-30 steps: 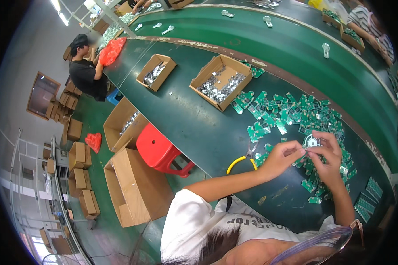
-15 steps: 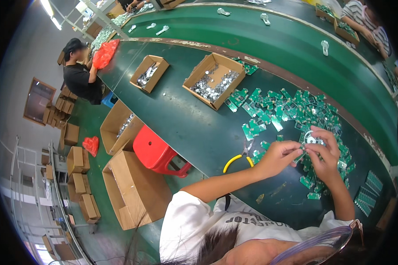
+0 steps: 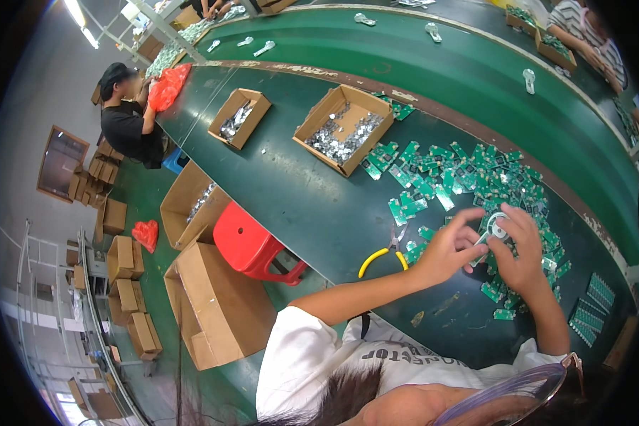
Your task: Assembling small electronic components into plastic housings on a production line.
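A green conveyor belt [image 3: 476, 78] is bordered by a long dark green table [image 3: 277, 195], beside which a large cardboard box [image 3: 234, 305] and a red stool [image 3: 245, 234] are seen. A broad stretch of the table is covered by a heap of green circuit boards [image 3: 476, 174]; just beside it, a cardboard tray [image 3: 369, 148] is partly filled with metallic pieces [image 3: 344, 145]. The right hand [image 3: 520, 252] and the left hand [image 3: 447, 248] are brought close together over the heap. Yellow-handled pliers [image 3: 376, 263] are spread on the table near the left forearm. Above the boards, a round-headed white part [image 3: 499, 226] is grasped by the right thumb and fingers; whether its narrow end is pinched by the loosely curled left fingers cannot be told.
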Available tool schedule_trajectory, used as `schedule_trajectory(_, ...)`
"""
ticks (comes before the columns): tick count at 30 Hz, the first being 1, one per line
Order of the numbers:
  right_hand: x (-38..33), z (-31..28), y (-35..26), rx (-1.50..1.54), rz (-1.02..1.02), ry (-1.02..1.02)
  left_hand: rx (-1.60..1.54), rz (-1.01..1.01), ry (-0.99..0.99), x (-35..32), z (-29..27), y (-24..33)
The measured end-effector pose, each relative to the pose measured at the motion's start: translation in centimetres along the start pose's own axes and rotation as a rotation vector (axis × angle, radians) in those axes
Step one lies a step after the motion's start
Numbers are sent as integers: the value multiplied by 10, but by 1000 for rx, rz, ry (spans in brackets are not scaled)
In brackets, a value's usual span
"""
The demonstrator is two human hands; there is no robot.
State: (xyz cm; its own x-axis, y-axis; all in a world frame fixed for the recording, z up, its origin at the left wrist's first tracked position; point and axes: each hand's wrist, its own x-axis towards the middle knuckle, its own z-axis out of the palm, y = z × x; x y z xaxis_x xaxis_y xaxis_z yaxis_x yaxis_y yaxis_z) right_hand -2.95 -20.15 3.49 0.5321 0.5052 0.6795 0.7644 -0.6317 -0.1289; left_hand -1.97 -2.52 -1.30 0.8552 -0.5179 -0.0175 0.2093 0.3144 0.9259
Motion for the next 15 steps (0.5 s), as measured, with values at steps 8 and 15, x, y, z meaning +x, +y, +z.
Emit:
schedule_trajectory(8, -7, 7, 4, -166, -65, -20, -73, -75, -17, 1, -2, -4)
schedule_trajectory(15, 3, -2, -4, 68, 115, -94, -33, -51, -50, 1, -3, -2)
